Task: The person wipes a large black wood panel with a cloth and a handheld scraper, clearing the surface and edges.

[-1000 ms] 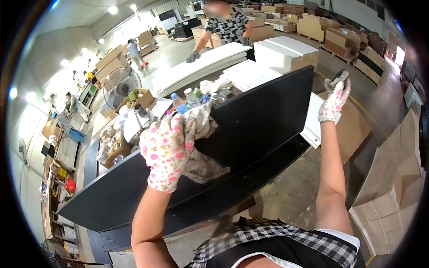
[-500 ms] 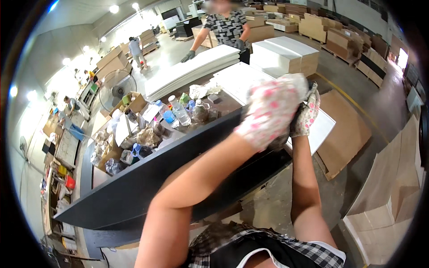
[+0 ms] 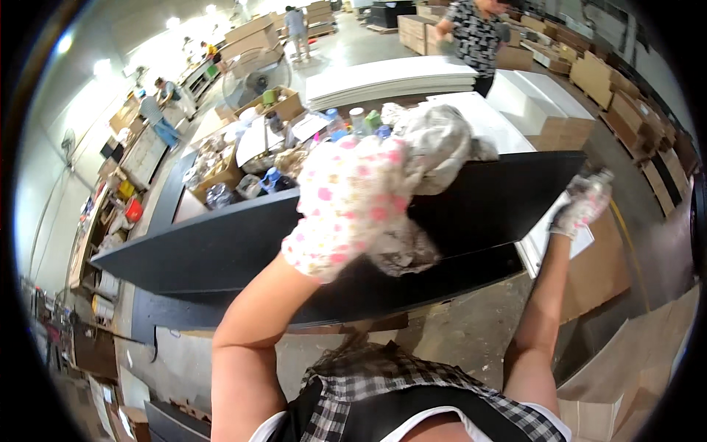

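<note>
A long black panel (image 3: 486, 195) stands tilted on its edge before me, with a second black surface below it. My left hand (image 3: 350, 199), in a white glove with pink dots, is closed on a crumpled, stained greyish rag (image 3: 442, 144). The rag lies over the panel's upper edge, and part of it hangs down below the hand against the black face. Off the panel's right end is my right hand (image 3: 584, 202), in a matching glove with dark smudges. Its fingers are blurred, and whether they touch the panel cannot be made out.
Behind the panel, bottles (image 3: 357, 121), bags and cardboard boxes (image 3: 283, 107) crowd the table. White boards (image 3: 390, 77) lie stacked farther back, near a co-worker (image 3: 471, 37). A white block stack (image 3: 541, 103) and cardboard (image 3: 600, 269) are at the right.
My left hand has moved left along the panel with the rag. My right hand has moved apart from it, to the right. The view has shifted, and the co-worker has drawn back from the white boards.
</note>
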`<action>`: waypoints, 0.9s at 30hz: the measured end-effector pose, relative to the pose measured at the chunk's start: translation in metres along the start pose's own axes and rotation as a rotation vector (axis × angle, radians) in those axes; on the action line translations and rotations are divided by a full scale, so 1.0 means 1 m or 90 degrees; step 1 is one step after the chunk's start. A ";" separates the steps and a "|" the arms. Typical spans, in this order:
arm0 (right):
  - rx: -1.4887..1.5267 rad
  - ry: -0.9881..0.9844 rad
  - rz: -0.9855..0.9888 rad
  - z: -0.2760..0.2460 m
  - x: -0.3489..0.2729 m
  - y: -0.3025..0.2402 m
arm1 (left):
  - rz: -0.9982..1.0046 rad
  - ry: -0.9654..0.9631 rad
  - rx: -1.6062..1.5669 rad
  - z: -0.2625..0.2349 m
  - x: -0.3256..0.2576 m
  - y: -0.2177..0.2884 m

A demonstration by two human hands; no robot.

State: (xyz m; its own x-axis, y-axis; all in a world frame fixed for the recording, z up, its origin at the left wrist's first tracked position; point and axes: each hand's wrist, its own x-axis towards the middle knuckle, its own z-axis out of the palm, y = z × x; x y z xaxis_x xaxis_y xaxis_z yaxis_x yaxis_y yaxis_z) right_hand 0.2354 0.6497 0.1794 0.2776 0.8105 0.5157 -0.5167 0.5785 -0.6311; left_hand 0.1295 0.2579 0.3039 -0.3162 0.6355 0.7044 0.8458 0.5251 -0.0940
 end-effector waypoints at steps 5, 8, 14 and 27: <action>0.063 -0.112 -0.246 0.065 -0.066 -0.147 | 0.048 0.136 0.050 -0.013 -0.049 -0.048; -0.087 -0.303 -0.347 0.087 -0.125 -0.165 | -0.010 0.048 0.004 -0.027 -0.049 -0.028; -0.010 -0.355 -0.326 0.099 -0.174 -0.161 | 0.124 0.124 -0.286 -0.084 -0.133 -0.068; -0.069 -0.151 -0.243 0.036 -0.166 -0.197 | -0.836 0.254 -1.167 -0.211 -0.408 -0.192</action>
State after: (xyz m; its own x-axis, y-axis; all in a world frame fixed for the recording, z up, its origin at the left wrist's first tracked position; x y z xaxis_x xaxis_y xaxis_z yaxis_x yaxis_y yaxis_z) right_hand 0.2617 0.3983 0.2394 0.2326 0.5014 0.8334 -0.3228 0.8481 -0.4202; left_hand 0.1865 -0.2214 0.1833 -0.9593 0.2653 -0.0970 -0.2480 -0.6266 0.7388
